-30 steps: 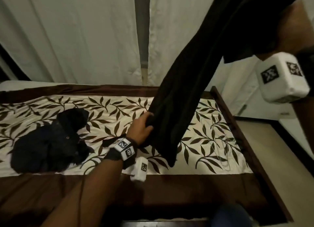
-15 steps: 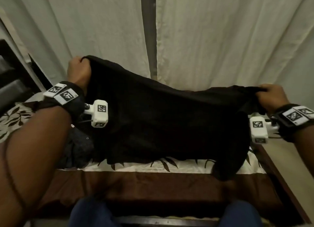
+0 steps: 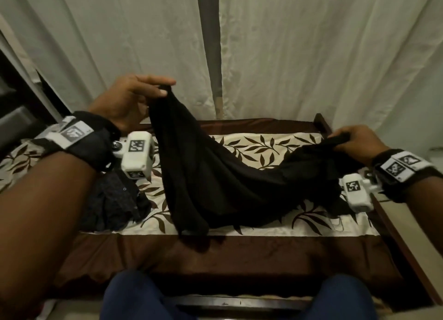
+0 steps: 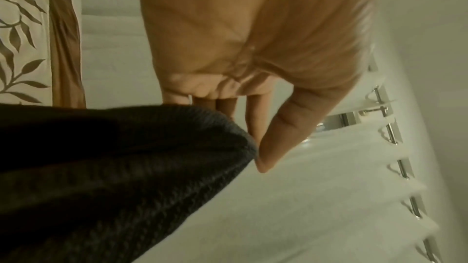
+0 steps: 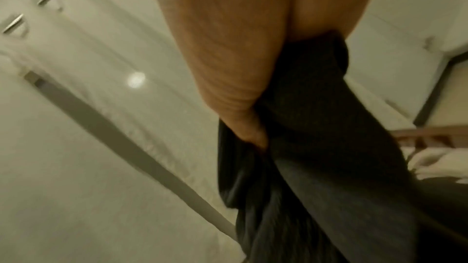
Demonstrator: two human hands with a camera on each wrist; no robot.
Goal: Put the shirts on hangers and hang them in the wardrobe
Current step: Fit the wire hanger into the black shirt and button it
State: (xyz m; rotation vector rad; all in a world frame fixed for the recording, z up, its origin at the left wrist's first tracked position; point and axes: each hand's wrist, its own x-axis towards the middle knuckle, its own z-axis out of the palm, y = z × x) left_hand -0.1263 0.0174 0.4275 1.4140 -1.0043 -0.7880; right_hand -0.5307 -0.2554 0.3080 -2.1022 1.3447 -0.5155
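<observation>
A black shirt sags between both hands above the bed, its lower edge draped onto the bedspread. My left hand pinches one corner of it between thumb and fingertips, raised at the left; the left wrist view shows the thumb against the ribbed black shirt. My right hand grips the other end in a closed fist, lower at the right; the cloth runs through that fist. A second dark shirt lies crumpled on the bed under my left forearm. No hanger or wardrobe is in view.
The bed has a cream leaf-print spread with brown borders and a wooden frame along the right. White curtains hang behind it with a gap in the middle. My knees in blue trousers are at the bed's near edge.
The shirt was stretched high and wide between both fists; now both hands are lower, the cloth sags onto the bed, and the left hand holds it by a fingertip pinch.
</observation>
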